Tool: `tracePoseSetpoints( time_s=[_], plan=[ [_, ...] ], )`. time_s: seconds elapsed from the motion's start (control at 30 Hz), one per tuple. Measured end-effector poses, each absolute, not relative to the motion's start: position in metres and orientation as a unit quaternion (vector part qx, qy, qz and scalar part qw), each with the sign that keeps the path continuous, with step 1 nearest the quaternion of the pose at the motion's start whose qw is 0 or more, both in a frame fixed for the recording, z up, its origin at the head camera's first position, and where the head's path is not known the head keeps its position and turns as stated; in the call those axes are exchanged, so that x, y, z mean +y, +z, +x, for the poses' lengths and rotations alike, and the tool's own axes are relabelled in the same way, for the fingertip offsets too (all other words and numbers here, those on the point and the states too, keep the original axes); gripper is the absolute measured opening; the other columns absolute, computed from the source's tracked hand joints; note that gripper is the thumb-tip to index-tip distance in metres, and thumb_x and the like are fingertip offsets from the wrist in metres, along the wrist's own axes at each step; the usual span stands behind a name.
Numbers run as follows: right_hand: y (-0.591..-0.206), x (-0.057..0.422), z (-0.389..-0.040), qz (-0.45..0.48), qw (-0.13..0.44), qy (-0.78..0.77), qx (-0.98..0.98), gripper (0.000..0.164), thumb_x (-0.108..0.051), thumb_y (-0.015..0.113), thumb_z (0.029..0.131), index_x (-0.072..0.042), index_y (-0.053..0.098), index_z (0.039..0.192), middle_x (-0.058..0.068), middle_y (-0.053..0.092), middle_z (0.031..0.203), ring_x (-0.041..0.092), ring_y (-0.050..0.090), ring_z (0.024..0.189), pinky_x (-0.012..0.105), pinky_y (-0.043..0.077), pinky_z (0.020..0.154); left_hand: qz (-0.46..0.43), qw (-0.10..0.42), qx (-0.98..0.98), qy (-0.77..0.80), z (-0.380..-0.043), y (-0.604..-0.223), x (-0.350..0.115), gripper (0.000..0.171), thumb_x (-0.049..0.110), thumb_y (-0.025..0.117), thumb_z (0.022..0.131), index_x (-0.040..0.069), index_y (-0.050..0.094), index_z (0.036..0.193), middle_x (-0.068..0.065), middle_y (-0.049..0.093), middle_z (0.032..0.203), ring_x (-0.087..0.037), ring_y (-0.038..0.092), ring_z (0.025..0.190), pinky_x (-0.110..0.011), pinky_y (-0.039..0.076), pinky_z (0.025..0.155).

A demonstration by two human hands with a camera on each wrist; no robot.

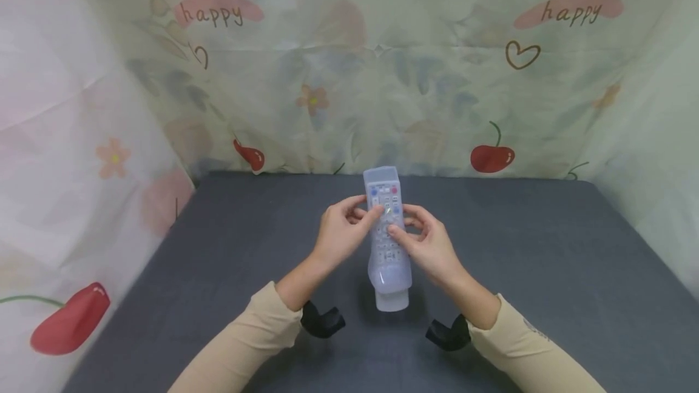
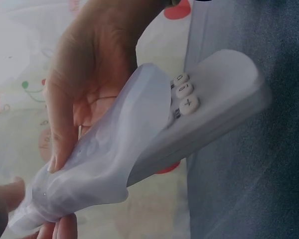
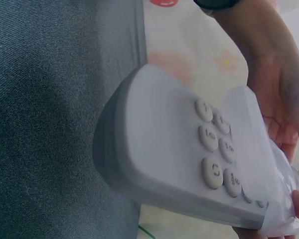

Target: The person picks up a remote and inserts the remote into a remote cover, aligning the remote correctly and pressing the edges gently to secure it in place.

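A white remote control (image 1: 392, 302) sits inside a translucent protective sleeve (image 1: 393, 279), tilted over the dark table. Its lower end sticks out bare below the sleeve's edge, while the sleeve's top reaches past the buttons. My left hand (image 1: 345, 230) grips the left side, thumb on the front over the sleeve. From the right side my right hand (image 1: 435, 246) holds it, thumb on the front a little lower. In the left wrist view the sleeve (image 2: 134, 117) flares loosely around the remote. The right wrist view shows the remote's bare end (image 3: 157, 134) and several number buttons close up.
A dark grey cloth covers the table (image 1: 246, 229). Behind it hangs a patterned curtain (image 1: 382, 77) with cherries, hearts and lettering, and more curtain stands on both sides. Black straps (image 1: 323, 321) show at both wrists.
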State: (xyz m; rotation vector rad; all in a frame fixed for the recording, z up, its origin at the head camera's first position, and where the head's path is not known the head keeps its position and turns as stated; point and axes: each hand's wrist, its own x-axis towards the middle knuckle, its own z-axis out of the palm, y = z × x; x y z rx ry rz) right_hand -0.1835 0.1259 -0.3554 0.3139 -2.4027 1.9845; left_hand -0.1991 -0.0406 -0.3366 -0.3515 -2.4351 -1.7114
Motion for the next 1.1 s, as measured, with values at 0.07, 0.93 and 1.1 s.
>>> tracePoseSetpoints(
  time_s=[0.07, 0.93, 1.1],
  plan=[
    [-0.355, 0.126, -0.183, 0.103, -0.001, 0.629, -0.770, 0.045, -0.009, 0.060, 0.091, 0.000, 0.043, 0.132, 0.026, 0.058, 0.108, 0.034, 0.068, 0.092, 0.041, 0.055, 0.080, -0.121, 0.071, -0.815, -0.563, -0.199, -0.336, -0.041, 0.034, 0.025, 0.066, 0.087, 0.000, 0.065, 0.111, -0.014, 0.068, 0.079, -0.012, 0.060, 0.066, -0.022, 0.047, 0.057],
    [-0.338, 0.147, -0.198, 0.129, 0.047, 0.578, -0.804, 0.026, -0.014, 0.059, 0.092, 0.007, 0.064, 0.107, 0.024, 0.065, 0.099, 0.005, 0.063, 0.070, 0.022, 0.056, 0.070, -0.179, 0.059, -0.791, -0.582, -0.200, -0.342, -0.038, 0.031, 0.015, 0.061, 0.090, 0.000, 0.062, 0.117, -0.018, 0.066, 0.092, -0.024, 0.065, 0.073, -0.022, 0.050, 0.060],
    [-0.340, 0.147, -0.196, 0.118, 0.075, 0.542, -0.829, 0.018, -0.010, 0.058, 0.092, 0.006, 0.065, 0.098, 0.022, 0.066, 0.092, 0.004, 0.061, 0.068, 0.019, 0.054, 0.067, -0.192, 0.030, -0.798, -0.571, -0.197, -0.343, -0.038, 0.034, 0.018, 0.061, 0.091, 0.005, 0.061, 0.122, -0.015, 0.066, 0.105, -0.025, 0.067, 0.084, -0.026, 0.053, 0.066]
  ],
)
